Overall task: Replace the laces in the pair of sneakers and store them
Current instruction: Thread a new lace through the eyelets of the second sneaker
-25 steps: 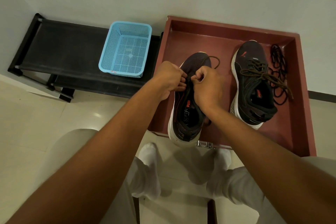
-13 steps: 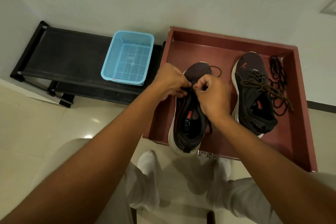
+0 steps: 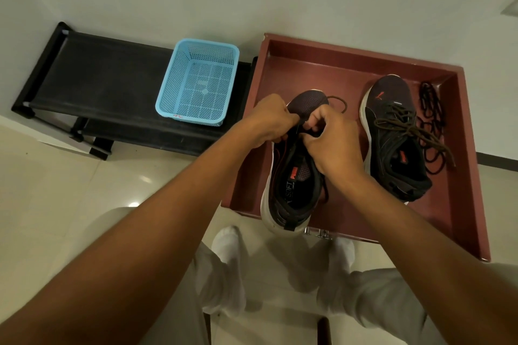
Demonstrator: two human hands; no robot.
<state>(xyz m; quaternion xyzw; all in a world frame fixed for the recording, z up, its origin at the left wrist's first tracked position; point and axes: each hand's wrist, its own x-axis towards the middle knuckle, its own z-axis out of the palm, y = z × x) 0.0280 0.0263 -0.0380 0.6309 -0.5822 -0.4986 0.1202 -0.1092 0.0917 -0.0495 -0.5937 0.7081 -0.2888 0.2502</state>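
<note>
Two dark sneakers with white soles lie in a red-brown tray (image 3: 350,64). The left sneaker (image 3: 294,185) sits at the tray's front edge, heel over the rim. My left hand (image 3: 269,120) and my right hand (image 3: 333,140) meet over its eyelet area, fingers curled and pinching its lace near the toe; a brown lace loop (image 3: 337,103) shows past the toe. The right sneaker (image 3: 395,137) is laced with a loose brown lace (image 3: 414,131). A bundle of black laces (image 3: 431,117) lies to its right.
An empty blue mesh basket (image 3: 196,84) stands on a low black bench (image 3: 98,84) left of the tray, against a pale wall. My legs in light trousers and white socks (image 3: 227,246) are below on the glossy tiled floor.
The view has shifted slightly, so the tray sits lower in frame. Both hands stay at the left sneaker's eyelets, with small finger movements on the lace.
</note>
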